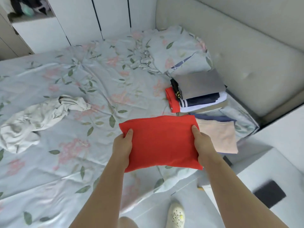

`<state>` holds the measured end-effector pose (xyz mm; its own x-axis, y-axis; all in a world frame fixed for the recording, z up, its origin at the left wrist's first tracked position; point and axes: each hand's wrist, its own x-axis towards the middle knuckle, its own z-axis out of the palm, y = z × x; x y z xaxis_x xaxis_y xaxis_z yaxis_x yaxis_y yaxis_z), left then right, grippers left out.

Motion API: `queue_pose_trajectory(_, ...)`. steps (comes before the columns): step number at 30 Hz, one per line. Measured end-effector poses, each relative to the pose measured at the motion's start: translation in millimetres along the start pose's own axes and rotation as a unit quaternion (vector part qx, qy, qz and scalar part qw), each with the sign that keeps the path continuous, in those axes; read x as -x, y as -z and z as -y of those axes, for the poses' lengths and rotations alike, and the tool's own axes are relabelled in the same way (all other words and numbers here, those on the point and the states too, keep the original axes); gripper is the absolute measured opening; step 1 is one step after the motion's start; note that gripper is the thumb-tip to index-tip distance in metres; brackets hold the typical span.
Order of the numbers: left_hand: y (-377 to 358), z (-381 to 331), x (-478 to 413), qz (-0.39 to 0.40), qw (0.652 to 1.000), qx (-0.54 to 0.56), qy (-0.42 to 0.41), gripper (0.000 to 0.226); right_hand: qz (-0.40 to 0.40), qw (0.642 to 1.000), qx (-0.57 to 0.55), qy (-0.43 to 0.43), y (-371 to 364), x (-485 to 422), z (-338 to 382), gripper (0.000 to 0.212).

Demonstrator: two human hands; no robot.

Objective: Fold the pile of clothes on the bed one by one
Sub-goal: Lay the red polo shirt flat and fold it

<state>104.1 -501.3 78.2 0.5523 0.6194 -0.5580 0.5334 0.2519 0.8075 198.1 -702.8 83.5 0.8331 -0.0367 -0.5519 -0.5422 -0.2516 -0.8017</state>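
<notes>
A folded red garment (162, 142) is held flat just above the bed's near right corner. My left hand (122, 148) grips its left edge, thumb on top and fingers underneath. My right hand (203, 145) grips its right edge the same way. To the right of it lies a folded beige garment (218, 137) on top of a blue one (215, 117). Behind those stands a stack of folded clothes (199, 92) with a grey piece on top and a red one at its left side. A crumpled white garment (36, 119) lies unfolded at the left of the bed.
The bed (85, 76) carries a pale blue floral sheet, with a bunched duvet (174, 51) at the far right. A padded headboard (246, 51) runs along the right. White wardrobe doors (92, 17) stand behind. A bedside surface with a dark phone-like object (269, 194) is at lower right.
</notes>
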Motion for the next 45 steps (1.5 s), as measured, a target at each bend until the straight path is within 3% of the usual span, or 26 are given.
queue_pose_trajectory(4, -50.3, 3.6, 7.2, 0.007, 1.000, -0.005, 0.017, 0.041, 0.010, 0.999, -0.009, -0.034, 44.2, -25.3, -1.3, 0.037)
queue_pose_trajectory(11, -116.0, -4.3, -15.5, 0.015, 0.998, -0.054, 0.015, 0.026, 0.004, 0.995, 0.005, -0.099, 78.2, -76.5, -4.6, 0.056)
queue_pose_trajectory(21, -190.9, -29.3, -58.3, 0.025, 0.993, -0.114, 0.013, 0.039, -0.036, 0.992, -0.035, -0.119, 104.2, -152.4, 7.6, 0.053)
queue_pose_trajectory(30, -285.3, -30.6, -79.4, 0.002, 0.985, -0.170, 0.026, 0.032, -0.058, 0.989, -0.018, -0.136, 153.1, -233.0, 9.6, 0.052)
queue_pose_trajectory(36, -316.0, -19.1, -91.0, -0.037, 0.952, -0.295, 0.077, 0.038, -0.059, 0.985, 0.058, -0.153, 167.9, -269.4, -9.0, 0.050)
queue_pose_trajectory(40, -313.8, -13.7, -94.6, -0.006, 0.933, -0.347, 0.090, 0.044, -0.039, 0.975, 0.137, -0.169, 162.8, -273.9, -16.1, 0.061)
queue_pose_trajectory(45, -285.7, -13.8, -92.8, 0.019, 0.915, -0.402, 0.025, 0.035, 0.018, 0.954, 0.291, -0.075, 122.1, -257.4, -2.4, 0.031)
